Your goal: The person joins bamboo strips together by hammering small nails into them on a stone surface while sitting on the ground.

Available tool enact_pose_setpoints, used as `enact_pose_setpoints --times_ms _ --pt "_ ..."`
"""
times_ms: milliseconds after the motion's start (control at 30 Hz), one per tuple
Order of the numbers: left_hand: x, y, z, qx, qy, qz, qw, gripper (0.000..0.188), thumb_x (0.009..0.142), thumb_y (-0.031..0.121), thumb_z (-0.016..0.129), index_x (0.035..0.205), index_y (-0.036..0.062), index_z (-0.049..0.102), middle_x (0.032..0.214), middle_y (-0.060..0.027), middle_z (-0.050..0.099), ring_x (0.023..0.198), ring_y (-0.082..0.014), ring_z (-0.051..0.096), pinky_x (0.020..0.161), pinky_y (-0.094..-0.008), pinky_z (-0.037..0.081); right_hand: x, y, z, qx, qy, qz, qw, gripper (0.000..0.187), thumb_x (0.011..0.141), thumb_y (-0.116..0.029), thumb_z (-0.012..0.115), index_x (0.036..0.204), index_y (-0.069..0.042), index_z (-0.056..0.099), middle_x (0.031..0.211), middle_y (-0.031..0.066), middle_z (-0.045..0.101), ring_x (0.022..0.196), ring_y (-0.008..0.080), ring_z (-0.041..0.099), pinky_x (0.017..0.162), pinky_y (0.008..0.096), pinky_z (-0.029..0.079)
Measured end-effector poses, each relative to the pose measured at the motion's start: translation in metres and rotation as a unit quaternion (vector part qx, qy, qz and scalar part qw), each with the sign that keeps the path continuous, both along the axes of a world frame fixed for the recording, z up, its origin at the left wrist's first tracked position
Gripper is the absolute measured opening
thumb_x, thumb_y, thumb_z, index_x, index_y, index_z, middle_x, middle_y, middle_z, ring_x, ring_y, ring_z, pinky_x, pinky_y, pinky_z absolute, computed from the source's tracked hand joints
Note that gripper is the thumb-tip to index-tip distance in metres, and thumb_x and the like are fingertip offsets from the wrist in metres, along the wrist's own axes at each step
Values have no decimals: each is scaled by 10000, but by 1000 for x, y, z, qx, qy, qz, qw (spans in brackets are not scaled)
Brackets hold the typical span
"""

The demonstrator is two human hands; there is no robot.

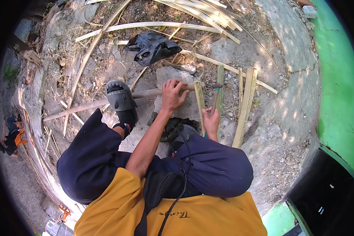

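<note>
Fingers of your left hand (172,96) rest bent on the wooden pole (147,93); your right hand (211,122), farther right, grasps a hammer (214,101).

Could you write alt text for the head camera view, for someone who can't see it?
Seen from above, the right hand holds a hammer while the left hand rests on a long wooden pole. Pale wooden strips and a black plastic bag lie on the rough ground ahead.
</note>
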State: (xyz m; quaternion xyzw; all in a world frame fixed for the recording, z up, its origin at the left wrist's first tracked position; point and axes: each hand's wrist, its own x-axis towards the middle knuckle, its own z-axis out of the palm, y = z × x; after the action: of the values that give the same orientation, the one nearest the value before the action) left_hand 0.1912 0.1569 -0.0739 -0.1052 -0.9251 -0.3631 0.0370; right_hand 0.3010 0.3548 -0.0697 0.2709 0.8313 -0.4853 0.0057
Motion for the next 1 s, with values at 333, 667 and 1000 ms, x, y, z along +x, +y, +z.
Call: enact_pose_setpoints --times_ms 333,667,1000 --pt "1 39 5 38 18 -20 999 669 813 469 847 1375 166 646 1488 -109 510 1413 -321 435 1195 -531 281 3 1 -5 -66 -11 -45 997 296 870 -99 831 1024 -4 596 896 128 726 835 242 715 782 389 547" --pt "7 44 -10 4 5 -25 1000 864 821 564 807 1558 209 529 1615 -9 504 1580 -305 298 1277 -619 103 4 1 5 24 -33 22 999 253 919 -118 806 1004 -24 586 887 96 697 773 175 654 697 346 546" --pt "5 46 -14 8 -3 -37 999 904 834 560 797 1581 154 489 1589 -32 536 1588 -284 295 1278 -598 103 8 15 -24 -147 -23 -42 988 319 914 -81 808 1086 -15 548 915 68 679 830 166 653 785 328 537"
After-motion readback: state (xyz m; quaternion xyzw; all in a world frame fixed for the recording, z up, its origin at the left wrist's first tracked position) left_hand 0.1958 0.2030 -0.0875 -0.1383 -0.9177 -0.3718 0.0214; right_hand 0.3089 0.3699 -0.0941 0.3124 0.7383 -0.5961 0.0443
